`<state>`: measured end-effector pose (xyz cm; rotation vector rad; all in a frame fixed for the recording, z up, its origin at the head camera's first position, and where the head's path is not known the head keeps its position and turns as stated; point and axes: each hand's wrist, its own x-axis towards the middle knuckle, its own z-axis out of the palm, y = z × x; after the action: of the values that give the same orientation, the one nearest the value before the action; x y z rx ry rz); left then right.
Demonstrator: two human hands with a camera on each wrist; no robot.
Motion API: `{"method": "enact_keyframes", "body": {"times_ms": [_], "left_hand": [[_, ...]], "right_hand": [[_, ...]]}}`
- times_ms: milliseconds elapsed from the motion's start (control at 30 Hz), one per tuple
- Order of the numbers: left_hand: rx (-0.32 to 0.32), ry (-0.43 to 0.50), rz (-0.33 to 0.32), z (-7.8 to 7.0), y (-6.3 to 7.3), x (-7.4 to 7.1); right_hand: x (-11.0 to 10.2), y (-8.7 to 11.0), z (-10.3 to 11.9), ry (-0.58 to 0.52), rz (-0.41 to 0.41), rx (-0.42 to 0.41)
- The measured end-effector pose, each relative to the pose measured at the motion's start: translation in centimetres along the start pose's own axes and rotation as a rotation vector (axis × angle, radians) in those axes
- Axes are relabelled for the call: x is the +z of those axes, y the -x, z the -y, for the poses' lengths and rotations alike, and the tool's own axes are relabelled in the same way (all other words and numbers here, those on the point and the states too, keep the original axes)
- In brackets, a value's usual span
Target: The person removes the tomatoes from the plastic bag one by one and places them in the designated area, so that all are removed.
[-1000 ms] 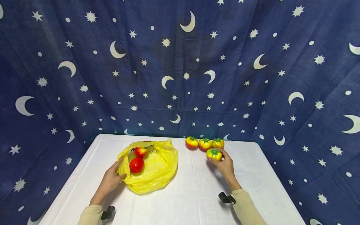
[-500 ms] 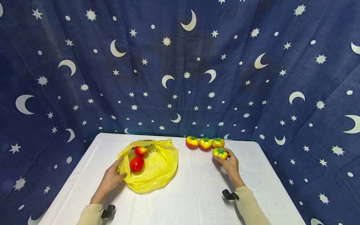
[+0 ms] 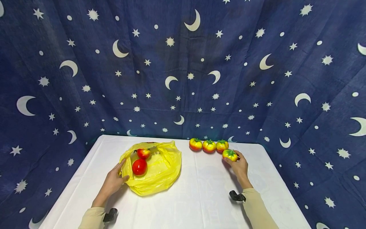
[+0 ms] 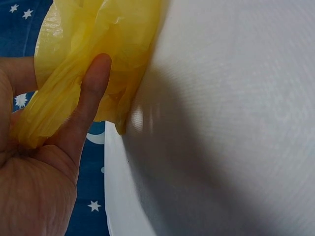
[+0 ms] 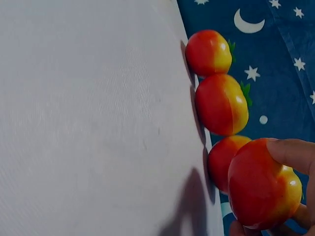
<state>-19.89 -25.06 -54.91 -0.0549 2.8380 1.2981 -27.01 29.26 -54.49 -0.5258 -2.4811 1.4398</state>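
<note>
My left hand grips the left rim of a yellow plastic bag. In the left wrist view, folds of the bag pass between its thumb and fingers. Inside the wide-mouthed bag lie two red fruits: a plain round red one in front and one with a yellow patch behind. Over on the right, my right hand holds a red-and-yellow toy tomato with green leaves on top. The right wrist view shows thumb and fingers around this tomato.
Three similar tomatoes stand in a row at the table's back edge: a left one, a middle one and a right one. The table has a white cloth. Behind it hangs a dark blue star-and-moon curtain.
My right hand has moved to the right with the tomato, from in front of the row to its right end. My left hand and the bag have stayed put.
</note>
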Motion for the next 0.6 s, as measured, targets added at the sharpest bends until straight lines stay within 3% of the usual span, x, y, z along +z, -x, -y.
{"method": "enact_keyframes", "body": {"times_ms": [600], "left_hand": [[-0.055, 0.008, 0.014, 0.1, 0.0, 0.0]], "right_hand": [[-0.9, -3.1, -1.5, 0.075, -0.038, 0.029]]}}
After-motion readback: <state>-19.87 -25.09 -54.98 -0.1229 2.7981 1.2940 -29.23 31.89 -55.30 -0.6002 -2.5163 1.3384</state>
